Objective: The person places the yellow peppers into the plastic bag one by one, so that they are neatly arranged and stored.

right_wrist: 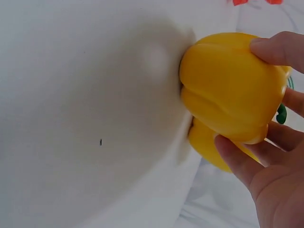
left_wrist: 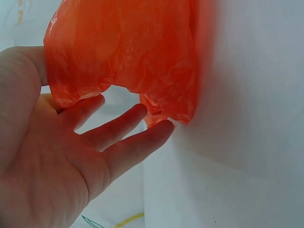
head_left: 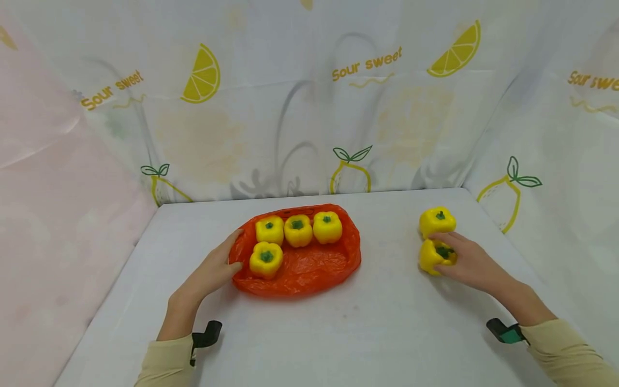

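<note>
A red plastic bag (head_left: 309,269) lies open on the table with several yellow bell peppers (head_left: 298,230) inside, three along its back and one at front left. My left hand (head_left: 213,274) holds the bag's left rim; in the left wrist view the thumb of that hand (left_wrist: 71,156) goes behind the red plastic (left_wrist: 123,47), the other fingers spread below. At the right, my right hand (head_left: 471,263) grips the nearer yellow pepper (head_left: 430,257), thumb on one side and fingers on the other. Another pepper (head_left: 437,221) stands just behind it.
The white table (head_left: 377,333) spans the space between my arms. Behind it hangs a pale cloth (head_left: 271,123) printed with lemons and lettering, continuing down both sides. In the right wrist view a small dark mark (right_wrist: 100,142) shows on the white surface.
</note>
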### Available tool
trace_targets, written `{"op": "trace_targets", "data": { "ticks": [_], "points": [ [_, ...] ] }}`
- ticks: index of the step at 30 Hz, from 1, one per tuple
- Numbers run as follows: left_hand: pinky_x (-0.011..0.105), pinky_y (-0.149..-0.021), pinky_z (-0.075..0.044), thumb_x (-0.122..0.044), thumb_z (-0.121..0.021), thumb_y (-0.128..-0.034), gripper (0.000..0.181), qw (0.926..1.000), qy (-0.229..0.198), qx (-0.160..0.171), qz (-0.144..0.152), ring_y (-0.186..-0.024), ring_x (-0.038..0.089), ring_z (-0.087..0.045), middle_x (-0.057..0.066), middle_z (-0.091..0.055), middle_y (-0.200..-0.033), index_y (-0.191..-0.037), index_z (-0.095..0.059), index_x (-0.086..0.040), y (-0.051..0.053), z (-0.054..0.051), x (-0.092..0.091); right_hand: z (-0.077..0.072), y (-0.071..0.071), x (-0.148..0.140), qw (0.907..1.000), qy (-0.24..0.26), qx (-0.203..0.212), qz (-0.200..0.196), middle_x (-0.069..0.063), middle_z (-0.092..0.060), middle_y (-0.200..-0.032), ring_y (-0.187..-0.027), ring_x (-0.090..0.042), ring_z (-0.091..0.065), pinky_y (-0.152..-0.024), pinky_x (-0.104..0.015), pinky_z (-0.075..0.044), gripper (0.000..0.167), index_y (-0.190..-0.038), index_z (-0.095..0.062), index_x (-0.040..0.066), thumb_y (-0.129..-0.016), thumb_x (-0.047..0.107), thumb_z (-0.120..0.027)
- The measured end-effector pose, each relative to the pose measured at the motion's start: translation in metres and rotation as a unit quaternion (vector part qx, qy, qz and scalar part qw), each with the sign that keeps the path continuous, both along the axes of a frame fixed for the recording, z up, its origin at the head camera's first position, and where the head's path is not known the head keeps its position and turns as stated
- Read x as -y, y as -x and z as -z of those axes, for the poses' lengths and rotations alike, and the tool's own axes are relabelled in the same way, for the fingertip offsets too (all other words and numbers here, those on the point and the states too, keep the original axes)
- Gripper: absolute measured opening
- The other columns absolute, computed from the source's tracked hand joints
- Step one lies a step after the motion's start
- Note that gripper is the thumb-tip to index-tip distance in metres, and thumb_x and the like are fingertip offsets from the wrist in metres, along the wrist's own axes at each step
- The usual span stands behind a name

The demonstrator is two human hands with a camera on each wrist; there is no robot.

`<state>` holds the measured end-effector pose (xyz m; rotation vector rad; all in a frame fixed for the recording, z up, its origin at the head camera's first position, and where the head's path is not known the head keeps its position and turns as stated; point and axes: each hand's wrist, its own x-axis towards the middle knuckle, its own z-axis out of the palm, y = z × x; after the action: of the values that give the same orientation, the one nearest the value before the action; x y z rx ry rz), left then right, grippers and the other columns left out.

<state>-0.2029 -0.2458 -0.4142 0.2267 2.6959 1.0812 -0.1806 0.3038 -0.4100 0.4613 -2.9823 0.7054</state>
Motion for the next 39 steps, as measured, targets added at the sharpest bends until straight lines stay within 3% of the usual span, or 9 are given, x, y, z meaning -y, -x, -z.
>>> {"op": "trace_targets", "data": {
  "ticks": [13,22,39],
  "points": [
    [0.065,-0.115,-0.029,-0.012,-0.051,-0.093,0.08,0.9999,0.005,-0.01,0.01,-0.151,0.042,-0.021,0.015,-0.018,-0.166,-0.161,-0.01,-0.017,0.001,-0.002,0.0,-0.015,0.011,0.028,0.9994,-0.002,-0.007,-0.034,-0.017,-0.056,-0.137,-0.112,-0.031,-0.056,-0.096,-0.056,-0.053,0.061,-0.138,-0.054,0.011,-0.081,0.014,-0.076],
    [0.065,-0.116,-0.028,-0.011,-0.052,-0.0928,0.08,0.9998,0.002,-0.016,0.009,-0.151,0.042,-0.021,0.014,-0.019,-0.166,-0.161,-0.01,-0.017,0.001,0.0,0.002,-0.027,0.02,0.054,0.9947,0.005,-0.045,-0.092,-0.007,-0.06,-0.133,-0.111,-0.022,-0.057,-0.095,-0.049,-0.054,0.06,-0.137,-0.056,0.012,-0.081,0.012,-0.077],
    [0.064,-0.114,-0.032,-0.011,-0.052,-0.0931,0.079,0.9999,0.004,-0.008,0.01,-0.15,0.042,-0.023,0.015,-0.02,-0.166,-0.161,-0.012,-0.015,0.0,-0.004,0.001,-0.052,0.022,0.108,0.9885,0.027,-0.066,-0.133,-0.002,-0.057,-0.137,-0.118,-0.021,-0.058,-0.093,-0.042,-0.058,0.063,-0.139,-0.055,0.021,-0.081,0.018,-0.078]
  ]
}}
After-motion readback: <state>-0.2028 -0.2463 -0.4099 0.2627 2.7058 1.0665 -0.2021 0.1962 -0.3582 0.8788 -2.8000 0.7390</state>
